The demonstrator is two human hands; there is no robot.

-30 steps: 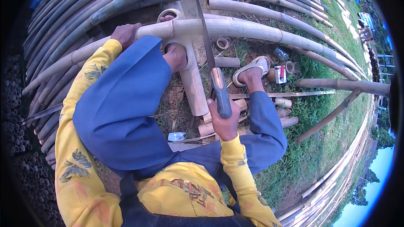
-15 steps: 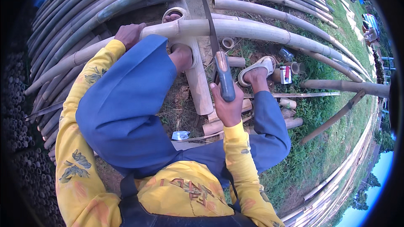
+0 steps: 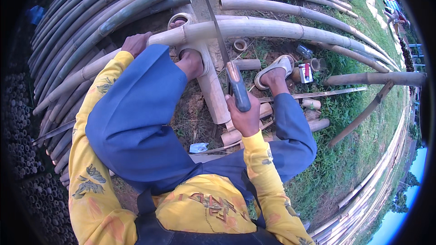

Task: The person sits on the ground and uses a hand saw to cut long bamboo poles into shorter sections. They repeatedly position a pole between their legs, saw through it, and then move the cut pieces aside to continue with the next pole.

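Observation:
My right hand [image 3: 245, 117] is wrapped round the dark handle of a handsaw [image 3: 238, 86], its long blade pointing away from me. The blade lies across a pale bamboo pole [image 3: 265, 28] that runs from left to right in front of me. On the same pole, left of the blade, my left hand [image 3: 135, 44] is closed over the bamboo beside my raised knee. The pole rests across a thicker bamboo piece [image 3: 213, 95] on the ground, near my foot. How deep the blade sits in the pole cannot be made out.
Bamboo poles [image 3: 109, 22] are stacked at the left and far side. Short cut bamboo pieces [image 3: 247, 65] and a bamboo ring [image 3: 240, 45] lie near my feet. A small box with a red lighter [image 3: 306, 72] is by my right sandal [image 3: 277, 70]. A post [image 3: 372, 79] stretches rightward.
The saw has been drawn back a little toward me, its blade still across the pole. My left hand stays on the bamboo. The whole view has shifted slightly.

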